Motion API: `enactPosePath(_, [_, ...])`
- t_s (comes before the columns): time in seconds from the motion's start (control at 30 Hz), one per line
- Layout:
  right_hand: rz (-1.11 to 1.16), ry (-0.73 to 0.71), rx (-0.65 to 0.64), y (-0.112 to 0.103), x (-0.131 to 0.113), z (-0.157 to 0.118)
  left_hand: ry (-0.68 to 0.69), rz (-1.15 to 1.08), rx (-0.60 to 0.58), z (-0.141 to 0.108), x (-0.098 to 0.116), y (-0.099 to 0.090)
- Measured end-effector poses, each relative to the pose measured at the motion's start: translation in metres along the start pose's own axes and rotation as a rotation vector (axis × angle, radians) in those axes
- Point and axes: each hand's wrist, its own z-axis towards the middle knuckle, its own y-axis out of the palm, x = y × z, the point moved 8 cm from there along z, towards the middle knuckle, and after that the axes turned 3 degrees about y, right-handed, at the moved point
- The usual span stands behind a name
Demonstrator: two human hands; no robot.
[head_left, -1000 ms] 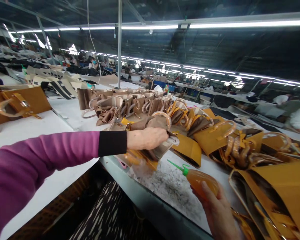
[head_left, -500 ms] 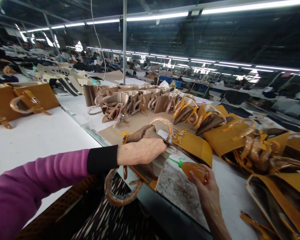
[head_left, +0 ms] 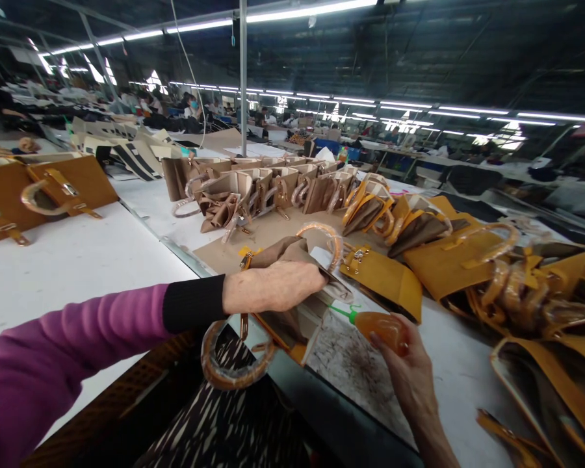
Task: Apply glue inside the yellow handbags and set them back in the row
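My left hand (head_left: 277,285) is closed on the brown lining of a handbag (head_left: 285,325) lying open at the table edge, its fingertips hidden behind the fabric. One plastic-wrapped loop handle (head_left: 209,364) hangs over the edge, and another handle (head_left: 338,244) stands up on the far side. In my right hand (head_left: 409,364) is a squeeze bottle (head_left: 383,330) of amber liquid with a green nozzle. It is tilted, with the nozzle tip pointing left at the bag's lining, close to its edge; whether it touches, I cannot tell. Beneath the bottle lies a stained sheet (head_left: 355,370).
Several mustard bags (head_left: 448,266) crowd the right side, one flap (head_left: 390,279) close to the bottle. Rows of brown bags (head_left: 277,188) stand behind. Finished-looking tan bags (head_left: 73,188) stand at left. A metal post (head_left: 244,78) rises beyond; people work far back.
The view has shifted slightly. My left hand keeps its hold on the lining, and the bottle in my right hand stays near it, tilted a little flatter.
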Motion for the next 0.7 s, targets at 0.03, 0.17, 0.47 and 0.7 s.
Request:
enactPosePath(0.03, [0.009,0.012,-0.009,0.0,0.003,0.0,0.007,-0.033,-0.027,0.0,0.002,0.002])
enactPosePath(0.17, [0.043,0.056,-0.046,-0.001,0.009,0.001,-0.016,-0.119,-0.08,0.001,-0.001,0.024])
enactPosePath(0.47, [0.097,0.18,-0.12,-0.007,0.014,-0.006,-0.078,-0.179,-0.1,-0.008,-0.008,0.055])
enactPosePath(0.7, [0.118,0.239,-0.126,-0.006,0.017,-0.015,-0.101,-0.234,-0.109,-0.015,-0.003,0.054])
